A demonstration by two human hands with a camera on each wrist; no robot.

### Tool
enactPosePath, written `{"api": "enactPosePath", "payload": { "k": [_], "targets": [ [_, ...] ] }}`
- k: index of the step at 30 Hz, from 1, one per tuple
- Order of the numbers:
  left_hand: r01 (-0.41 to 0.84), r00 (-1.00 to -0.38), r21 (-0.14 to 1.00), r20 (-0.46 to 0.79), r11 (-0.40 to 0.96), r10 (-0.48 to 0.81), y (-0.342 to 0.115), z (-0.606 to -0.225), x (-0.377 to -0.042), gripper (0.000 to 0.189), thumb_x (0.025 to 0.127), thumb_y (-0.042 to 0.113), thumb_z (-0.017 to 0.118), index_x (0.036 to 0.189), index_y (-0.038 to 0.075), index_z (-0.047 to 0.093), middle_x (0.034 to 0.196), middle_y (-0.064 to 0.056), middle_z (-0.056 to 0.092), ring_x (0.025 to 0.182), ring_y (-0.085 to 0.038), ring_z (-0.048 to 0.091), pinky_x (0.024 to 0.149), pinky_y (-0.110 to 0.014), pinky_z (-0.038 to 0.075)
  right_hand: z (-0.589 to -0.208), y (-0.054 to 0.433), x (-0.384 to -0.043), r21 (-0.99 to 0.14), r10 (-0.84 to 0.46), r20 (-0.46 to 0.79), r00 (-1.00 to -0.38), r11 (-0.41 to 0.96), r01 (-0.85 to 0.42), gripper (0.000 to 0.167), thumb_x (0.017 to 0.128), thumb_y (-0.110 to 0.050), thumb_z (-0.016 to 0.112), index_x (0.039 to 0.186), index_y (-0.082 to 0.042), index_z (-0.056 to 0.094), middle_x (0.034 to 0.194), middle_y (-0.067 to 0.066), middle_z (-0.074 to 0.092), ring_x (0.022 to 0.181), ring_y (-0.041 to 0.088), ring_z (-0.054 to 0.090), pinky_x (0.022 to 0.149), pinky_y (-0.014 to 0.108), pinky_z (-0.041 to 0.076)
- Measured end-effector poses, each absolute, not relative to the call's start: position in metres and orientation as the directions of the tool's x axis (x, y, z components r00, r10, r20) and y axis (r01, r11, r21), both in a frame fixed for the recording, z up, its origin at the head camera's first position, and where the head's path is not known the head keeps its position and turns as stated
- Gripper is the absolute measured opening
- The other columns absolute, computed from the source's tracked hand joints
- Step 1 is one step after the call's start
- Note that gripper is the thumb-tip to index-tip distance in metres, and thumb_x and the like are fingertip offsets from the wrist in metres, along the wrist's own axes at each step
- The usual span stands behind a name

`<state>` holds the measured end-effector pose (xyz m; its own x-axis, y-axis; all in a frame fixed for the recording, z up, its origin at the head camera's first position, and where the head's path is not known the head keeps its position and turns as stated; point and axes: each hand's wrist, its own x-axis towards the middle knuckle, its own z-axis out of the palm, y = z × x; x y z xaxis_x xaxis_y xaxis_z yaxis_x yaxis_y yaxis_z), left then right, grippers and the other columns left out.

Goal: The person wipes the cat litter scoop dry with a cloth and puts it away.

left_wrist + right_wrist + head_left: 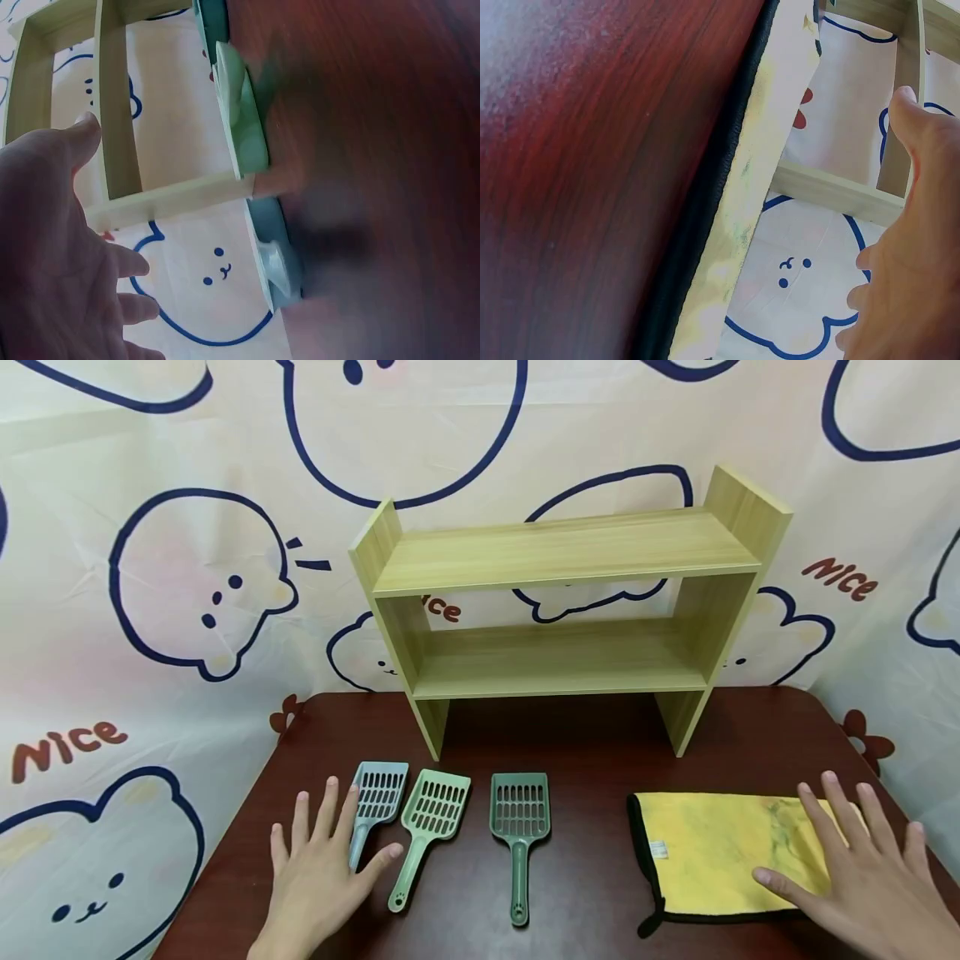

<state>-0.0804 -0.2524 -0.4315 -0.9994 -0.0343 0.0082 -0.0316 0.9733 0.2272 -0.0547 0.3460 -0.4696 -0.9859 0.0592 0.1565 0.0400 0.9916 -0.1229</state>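
Fingers spread, my left hand (pixel 318 868) hovers at the left of the table, partly covering a blue litter scoop (pixel 381 793). Just right of it lies a light green litter scoop (pixel 435 806), its handle slanting toward my thumb. A dark green litter scoop (pixel 520 810) lies farther right, handle toward me. Over the right end of a folded yellow cloth (pixel 712 852) with black edging, my right hand (pixel 873 877) is also spread. Neither hand holds anything. In the left wrist view the light green scoop (pixel 244 127) is seen beyond the left hand (pixel 52 240).
A two-tier wooden shelf (pixel 558 664) stands at the back of the dark brown table (pixel 585 902). Behind and beside it hangs a backdrop (pixel 202 577) printed with cartoon bears.
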Motion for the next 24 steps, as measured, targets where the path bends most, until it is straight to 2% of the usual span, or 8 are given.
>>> {"api": "enactPosePath", "payload": {
  "k": [4,15,21,24],
  "targets": [
    [-0.002,-0.999,0.243,0.042,0.97,-0.013,-0.245,-0.432,-0.078,0.107,0.093,0.081,0.06,0.172,0.017,0.026,0.18,-0.019,0.013,0.163,-0.056,0.005,0.119,-0.082,0.005,-0.47,0.346,-0.058,-0.123,0.039,0.173,-0.984,0.992,0.018,0.14,0.081,-0.078,0.075,0.171,-0.002,0.0,0.176,0.025,-0.018,0.161,0.046,-0.029,0.115,0.086,-0.011],
    [0.072,-0.992,0.242,0.114,0.968,0.045,-0.219,-0.431,-0.08,0.102,0.094,0.077,0.063,0.169,0.014,0.035,0.179,-0.018,0.022,0.164,-0.05,0.012,0.122,-0.077,0.017,-0.469,0.346,-0.063,-0.166,0.023,0.173,-0.985,0.986,-0.006,0.137,0.085,-0.075,0.075,0.171,-0.003,-0.004,0.177,0.024,-0.017,0.161,0.044,-0.029,0.118,0.074,-0.027],
    [0.1,-0.989,0.282,0.133,0.954,0.064,-0.204,-0.43,-0.082,0.102,0.094,0.073,0.067,0.168,0.012,0.035,0.177,-0.02,0.026,0.162,-0.052,0.02,0.122,-0.077,0.024,-0.469,0.348,-0.067,-0.173,-0.006,0.173,-0.985,0.984,-0.036,0.134,0.085,-0.073,0.076,0.169,0.004,0.006,0.177,0.026,-0.014,0.161,0.046,-0.027,0.117,0.073,-0.028],
    [0.112,-0.987,0.293,0.147,0.949,0.071,-0.2,-0.429,-0.081,0.101,0.093,0.072,0.069,0.168,0.012,0.037,0.175,-0.022,0.03,0.16,-0.053,0.025,0.12,-0.077,0.029,-0.469,0.346,-0.071,-0.174,-0.02,0.156,-0.988,0.984,-0.047,0.135,0.084,-0.074,0.076,0.17,0.004,0.005,0.177,0.028,-0.011,0.161,0.048,-0.025,0.116,0.073,-0.028]
  ]
}}
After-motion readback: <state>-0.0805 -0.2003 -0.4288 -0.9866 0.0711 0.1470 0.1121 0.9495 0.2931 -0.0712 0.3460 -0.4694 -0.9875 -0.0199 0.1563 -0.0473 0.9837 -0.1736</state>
